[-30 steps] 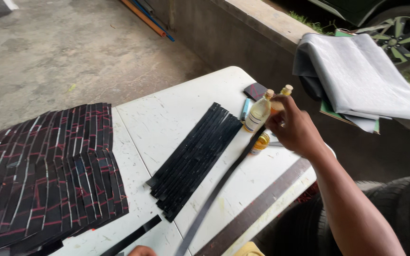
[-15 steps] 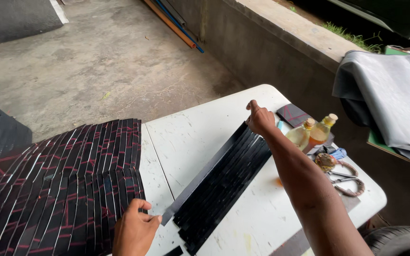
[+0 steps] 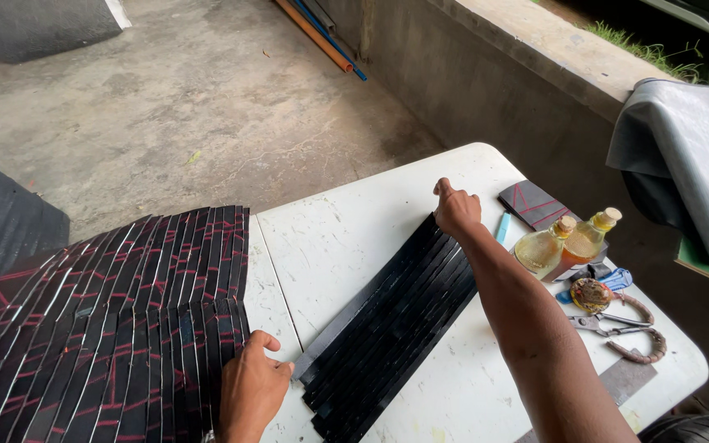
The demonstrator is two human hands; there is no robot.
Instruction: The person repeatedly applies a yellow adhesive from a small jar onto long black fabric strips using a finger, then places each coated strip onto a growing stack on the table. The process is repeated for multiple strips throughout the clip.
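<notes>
On the white table (image 3: 354, 221) we log: black strips (image 3: 391, 328), laid side by side; our left hand (image 3: 249, 394) pinching the near end of one strip; our right hand (image 3: 455, 209) closed, pressing the far end; two amber bottles (image 3: 564, 242) just beside

We see left hand (image 3: 249, 392) pinching near end of a long black strip (image 3: 368, 299) on the white bench (image 3: 346, 221); right hand (image 3: 456, 209) presses its far end beside stacked black strips (image 3: 395, 336).
</notes>
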